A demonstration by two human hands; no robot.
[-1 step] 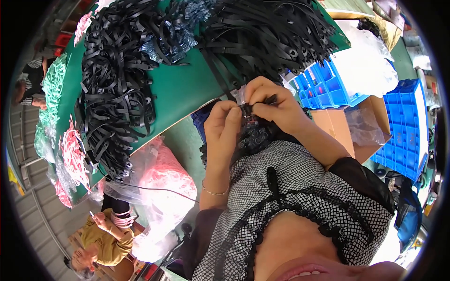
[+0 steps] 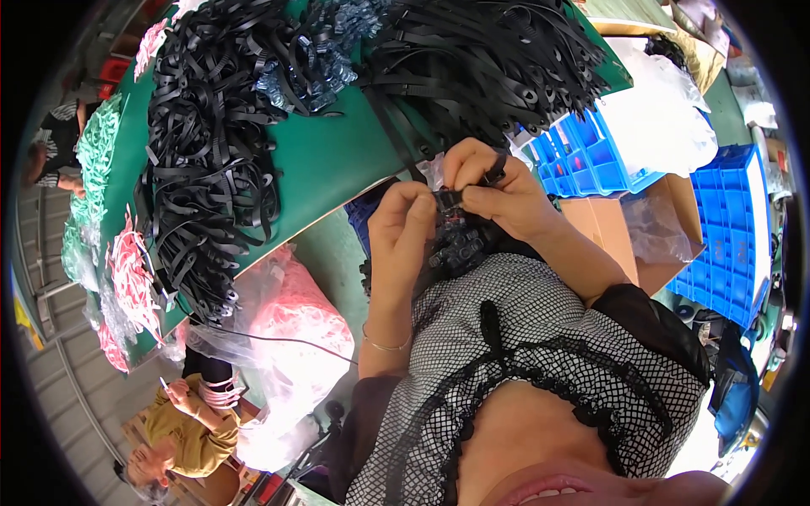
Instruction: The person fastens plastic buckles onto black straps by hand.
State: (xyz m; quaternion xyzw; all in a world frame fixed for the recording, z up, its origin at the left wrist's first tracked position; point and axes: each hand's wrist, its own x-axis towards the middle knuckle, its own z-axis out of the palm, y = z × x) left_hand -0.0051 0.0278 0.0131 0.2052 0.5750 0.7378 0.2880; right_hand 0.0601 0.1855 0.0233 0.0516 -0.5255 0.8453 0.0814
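In front of my chest, both hands meet at a small black plastic buckle [image 2: 450, 200]. My left hand [image 2: 402, 226] pinches its left side, the thumb pressed to the curled fingers. My right hand [image 2: 499, 192] is closed on a black strap end [image 2: 494, 171], which sticks up between its fingers beside the buckle. A black strap [image 2: 395, 133] runs from the table down to my left fingers. Just below the hands, a heap of black buckles [image 2: 458, 245] lies at my lap. My fingers hide part of the buckle and strap.
The green table [image 2: 325, 156] carries a long pile of black straps [image 2: 207, 169], another strap bundle [image 2: 494, 63] and clear bluish plastic pieces [image 2: 308, 74]. Blue crates [image 2: 724, 232] and a cardboard box [image 2: 603, 228] stand right. Left are a pink-filled bag [image 2: 295, 325] and a seated person [image 2: 190, 426].
My right fingers have shifted slightly, and the strap end in them now points more upward. The buckle between my hands shows more clearly. My left hand has barely moved.
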